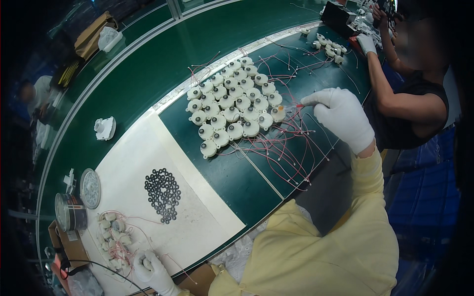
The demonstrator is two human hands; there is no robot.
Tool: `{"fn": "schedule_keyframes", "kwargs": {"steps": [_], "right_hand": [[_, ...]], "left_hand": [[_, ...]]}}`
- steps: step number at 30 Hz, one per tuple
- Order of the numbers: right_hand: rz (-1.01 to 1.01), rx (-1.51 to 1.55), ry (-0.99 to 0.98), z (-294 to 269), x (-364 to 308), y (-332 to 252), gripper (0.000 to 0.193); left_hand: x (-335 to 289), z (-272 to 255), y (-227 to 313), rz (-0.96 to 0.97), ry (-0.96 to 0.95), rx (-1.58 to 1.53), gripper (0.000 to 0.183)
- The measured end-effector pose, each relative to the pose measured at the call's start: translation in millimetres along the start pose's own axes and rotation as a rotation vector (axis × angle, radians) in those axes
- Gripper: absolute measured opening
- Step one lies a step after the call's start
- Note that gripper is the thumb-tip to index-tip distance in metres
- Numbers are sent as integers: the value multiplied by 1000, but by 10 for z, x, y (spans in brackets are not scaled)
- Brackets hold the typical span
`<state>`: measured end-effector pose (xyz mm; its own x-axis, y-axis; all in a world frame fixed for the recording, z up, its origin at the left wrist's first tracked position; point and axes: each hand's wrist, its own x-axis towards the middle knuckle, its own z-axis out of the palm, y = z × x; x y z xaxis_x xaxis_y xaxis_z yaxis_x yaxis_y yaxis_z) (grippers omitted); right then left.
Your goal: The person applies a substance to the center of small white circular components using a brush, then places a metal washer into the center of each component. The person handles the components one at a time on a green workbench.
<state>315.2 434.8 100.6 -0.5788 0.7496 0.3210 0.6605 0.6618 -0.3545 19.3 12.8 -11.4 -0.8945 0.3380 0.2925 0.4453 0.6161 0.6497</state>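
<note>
My right hand (343,117), in a white glove, pinches a slim tool (298,105) with a red part and a clear, orange-tinted end. That end lies over the right edge of a block of cream round wired units (231,101), each with a dark round centre. Their red and white wires (289,148) spread to the right. My left hand (152,272), also gloved, is at the lower left with its fingers curled round something pale, too hidden to name. It is beside a loose heap of similar cream parts (112,239) with wires.
Small black rings (163,195) lie on a white sheet (197,212). A tin (70,212), a round lid (90,188) and a cardboard box (61,246) stand at left. A white part (104,128) sits on the green belt (133,93). A co-worker's gloved hand (366,44) is at far right.
</note>
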Motion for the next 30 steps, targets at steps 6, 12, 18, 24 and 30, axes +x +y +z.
{"fn": "schedule_keyframes", "kwargs": {"steps": [6,12,18,24,30], "right_hand": [[61,21,-101,18,57,-93,26],[-78,-15,-7,-42,22,8,27],[-168,50,-29,-43,27,-273,32],[-670,222,-11,-102,350,-1218,36],[-1090,253,17,1105,909,-3048,31]], "left_hand": [[21,32,-7,19,-1,-6,17],[-8,44,80,-20,11,-111,15],[-29,-60,164,204,87,193,15],[63,-56,178,370,87,216,21],[32,-66,142,376,159,121,26]]}}
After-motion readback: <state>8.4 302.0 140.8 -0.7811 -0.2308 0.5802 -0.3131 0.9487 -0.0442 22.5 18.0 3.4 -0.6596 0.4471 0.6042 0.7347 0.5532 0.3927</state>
